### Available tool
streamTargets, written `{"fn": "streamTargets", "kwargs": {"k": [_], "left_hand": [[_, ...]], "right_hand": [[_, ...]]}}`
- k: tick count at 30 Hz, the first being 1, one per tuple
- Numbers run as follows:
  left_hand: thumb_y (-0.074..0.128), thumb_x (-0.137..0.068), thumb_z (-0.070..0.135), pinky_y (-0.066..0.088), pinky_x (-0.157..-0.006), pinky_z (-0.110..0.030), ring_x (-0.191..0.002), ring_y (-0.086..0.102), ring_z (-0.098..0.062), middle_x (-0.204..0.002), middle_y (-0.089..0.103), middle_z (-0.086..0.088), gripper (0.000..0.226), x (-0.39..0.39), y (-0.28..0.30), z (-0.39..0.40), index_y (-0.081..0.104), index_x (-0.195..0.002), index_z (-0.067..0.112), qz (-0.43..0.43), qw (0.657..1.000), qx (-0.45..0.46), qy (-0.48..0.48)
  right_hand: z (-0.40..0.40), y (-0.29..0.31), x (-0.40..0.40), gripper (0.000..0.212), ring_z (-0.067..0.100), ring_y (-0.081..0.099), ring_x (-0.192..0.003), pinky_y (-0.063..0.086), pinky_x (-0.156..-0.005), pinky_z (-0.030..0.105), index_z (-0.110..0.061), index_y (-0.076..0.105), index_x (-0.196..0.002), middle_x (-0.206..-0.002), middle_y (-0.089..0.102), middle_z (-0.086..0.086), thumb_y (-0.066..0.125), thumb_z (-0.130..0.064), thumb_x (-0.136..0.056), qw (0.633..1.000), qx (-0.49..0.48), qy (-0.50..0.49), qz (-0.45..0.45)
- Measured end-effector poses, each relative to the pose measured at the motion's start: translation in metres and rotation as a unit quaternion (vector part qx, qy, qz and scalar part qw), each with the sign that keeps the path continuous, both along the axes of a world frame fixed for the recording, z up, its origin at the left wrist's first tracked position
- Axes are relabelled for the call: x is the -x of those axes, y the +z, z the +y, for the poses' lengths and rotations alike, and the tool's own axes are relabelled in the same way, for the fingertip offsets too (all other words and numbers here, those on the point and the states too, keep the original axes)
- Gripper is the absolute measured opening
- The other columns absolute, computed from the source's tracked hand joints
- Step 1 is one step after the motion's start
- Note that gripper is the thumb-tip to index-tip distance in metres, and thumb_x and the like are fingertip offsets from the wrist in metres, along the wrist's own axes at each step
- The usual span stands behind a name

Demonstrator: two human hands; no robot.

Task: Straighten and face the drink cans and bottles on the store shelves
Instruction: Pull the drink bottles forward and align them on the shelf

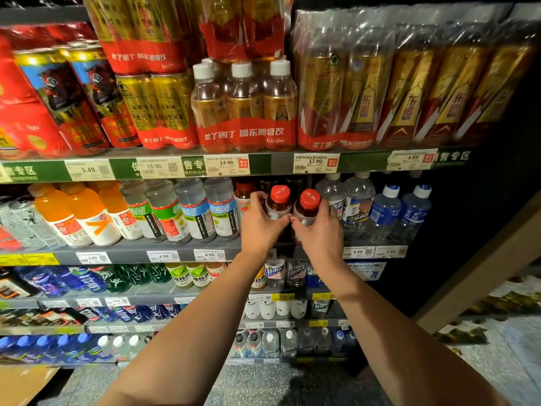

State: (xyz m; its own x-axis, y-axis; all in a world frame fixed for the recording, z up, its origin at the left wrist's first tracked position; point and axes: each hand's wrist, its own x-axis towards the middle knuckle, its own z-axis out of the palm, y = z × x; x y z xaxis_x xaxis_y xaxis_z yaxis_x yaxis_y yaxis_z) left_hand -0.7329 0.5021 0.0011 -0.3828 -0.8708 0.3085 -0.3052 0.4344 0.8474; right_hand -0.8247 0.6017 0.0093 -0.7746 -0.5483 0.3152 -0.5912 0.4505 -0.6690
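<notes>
Two small brown bottles with red caps stand side by side at the front of the second shelf [181, 249]. My left hand [261, 222] wraps the left red-capped bottle [279, 198]. My right hand [320, 230] wraps the right red-capped bottle [308, 203]. My thumbs nearly touch between the two bottles. Both bottles are upright, and their labels are mostly hidden by my fingers. A third red-capped bottle [243, 192] stands just left of my left hand, further back.
Clear electrolyte bottles [205, 209] and orange drinks [87, 212] stand to the left, water bottles [389, 212] to the right. Shrink-wrapped gold drink packs [246, 109] fill the shelf above. Lower shelves hold more bottles. A cardboard box [20, 385] sits on the floor at lower left.
</notes>
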Motion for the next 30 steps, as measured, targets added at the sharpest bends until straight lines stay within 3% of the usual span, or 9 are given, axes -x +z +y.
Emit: {"fn": "streamTargets", "kwargs": {"k": [3,8,12,16,20,23,25,28,30], "left_hand": [[0.086,-0.061,0.04,0.042,-0.069,-0.01,-0.082,0.057,0.009,-0.09,0.059,0.021,0.058,-0.002,-0.002,0.0,0.048,-0.104,0.03,0.036,0.999,0.001,0.04],[0.085,-0.067,0.042,0.053,-0.084,-0.034,-0.097,0.064,-0.013,-0.103,0.066,0.006,0.058,0.004,-0.005,-0.002,0.059,-0.114,0.02,0.019,0.998,0.018,0.06],[0.077,-0.075,0.047,0.051,-0.084,-0.034,-0.104,0.059,-0.019,-0.112,0.058,0.0,0.054,0.005,-0.005,-0.002,0.064,-0.117,0.015,-0.026,0.992,0.08,0.09],[0.074,-0.08,0.038,0.049,-0.081,-0.03,-0.103,0.06,-0.018,-0.11,0.063,0.001,0.043,-0.008,-0.011,-0.004,0.06,-0.116,0.019,0.004,0.993,0.083,0.083],[0.073,-0.082,0.031,0.048,-0.072,-0.027,-0.089,0.065,-0.014,-0.103,0.068,0.004,0.056,-0.026,-0.011,-0.011,0.04,-0.126,0.025,0.036,0.996,0.027,0.074],[0.074,-0.082,0.029,0.044,-0.069,-0.025,-0.087,0.062,-0.011,-0.104,0.068,0.004,0.061,-0.03,-0.007,-0.028,0.039,-0.131,0.017,-0.018,0.998,0.029,0.055],[0.074,-0.082,0.034,0.048,-0.068,-0.031,-0.09,0.068,-0.025,-0.1,0.071,-0.004,0.052,-0.029,-0.003,-0.041,0.046,-0.121,0.014,-0.065,0.996,0.032,0.046],[0.073,-0.081,0.045,0.052,-0.07,-0.036,-0.093,0.068,-0.032,-0.101,0.072,-0.008,0.052,-0.029,0.004,-0.055,0.05,-0.115,0.014,-0.143,0.987,0.049,0.047],[0.075,-0.077,0.049,0.046,-0.065,-0.032,-0.092,0.068,-0.032,-0.098,0.073,-0.008,0.053,-0.031,0.007,-0.058,0.054,-0.111,0.014,-0.151,0.985,0.063,0.059]], "right_hand": [[-0.005,0.007,0.003,0.076,0.035,0.061,-0.108,0.052,-0.082,0.04,-0.011,0.042,-0.133,-0.118,0.063,0.017,0.076,-0.049,-0.076,0.999,-0.023,-0.007,0.027],[-0.01,0.009,0.008,0.072,0.037,0.062,-0.104,0.052,-0.08,0.039,-0.011,0.043,-0.129,-0.121,0.055,0.018,0.076,-0.048,-0.077,0.998,-0.042,-0.005,0.041],[-0.012,0.009,0.009,0.063,0.034,0.061,-0.101,0.051,-0.081,0.037,-0.014,0.045,-0.135,-0.125,0.044,0.015,0.071,-0.042,-0.085,0.998,-0.043,-0.006,0.043],[-0.013,0.007,0.003,0.063,0.033,0.059,-0.106,0.052,-0.083,0.04,-0.015,0.037,-0.142,-0.128,0.046,0.015,0.064,-0.036,-0.09,0.998,-0.05,-0.009,0.048],[-0.009,-0.002,-0.014,0.055,0.028,0.057,-0.111,0.052,-0.084,0.038,-0.01,0.043,-0.133,-0.124,0.053,0.011,0.067,-0.028,-0.087,0.995,0.056,-0.026,0.075],[-0.015,-0.01,-0.031,0.042,0.027,0.064,-0.091,0.053,-0.072,0.037,-0.012,0.049,-0.126,-0.102,0.063,0.01,0.064,-0.027,-0.09,0.994,0.089,0.017,0.065],[-0.023,-0.011,-0.036,0.049,0.027,0.066,-0.076,0.054,-0.064,0.037,-0.013,0.045,-0.135,-0.087,0.067,0.01,0.06,-0.031,-0.093,0.997,0.058,0.038,0.043],[-0.036,-0.012,-0.039,0.068,0.029,0.068,-0.078,0.056,-0.067,0.039,-0.014,0.023,-0.151,-0.089,0.071,0.012,0.056,-0.035,-0.095,0.998,-0.014,0.047,0.027],[-0.042,-0.012,-0.041,0.073,0.031,0.069,-0.082,0.058,-0.07,0.042,-0.015,0.016,-0.153,-0.095,0.072,0.014,0.056,-0.035,-0.095,0.999,-0.029,0.039,0.022]]}}
